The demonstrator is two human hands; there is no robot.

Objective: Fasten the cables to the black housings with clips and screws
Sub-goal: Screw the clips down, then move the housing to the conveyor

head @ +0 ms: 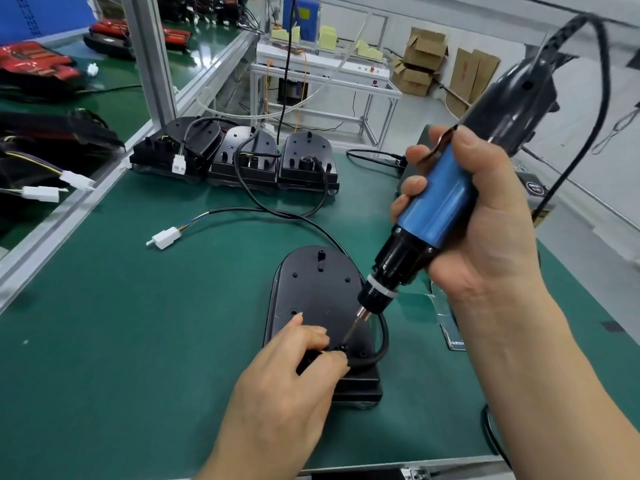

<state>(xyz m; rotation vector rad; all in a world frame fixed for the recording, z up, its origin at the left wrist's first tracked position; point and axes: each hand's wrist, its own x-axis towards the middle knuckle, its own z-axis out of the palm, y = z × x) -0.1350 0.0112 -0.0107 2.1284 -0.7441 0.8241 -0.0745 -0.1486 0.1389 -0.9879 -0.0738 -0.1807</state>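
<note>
The black housing (311, 292) lies on the green surface (138, 323), with the cable (382, 337) curving round its near right corner. The left grip (298, 362) pinches the clip (343, 348). The right grip (485, 230) clasps the electric screwdriver (436, 209), bit at the clip. Step in hand, apparently: driving the clip screw. Next: keep the bit seated while driving.

right hand (485, 216) grips screwdriver (433, 216) | bit on clip (343, 348) | left hand (294, 368) pinches clip on housing (311, 289)

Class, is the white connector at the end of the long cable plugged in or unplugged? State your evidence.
Unplugged. The white connector lies bare on the green mat, with nothing mated to its free end.
</note>
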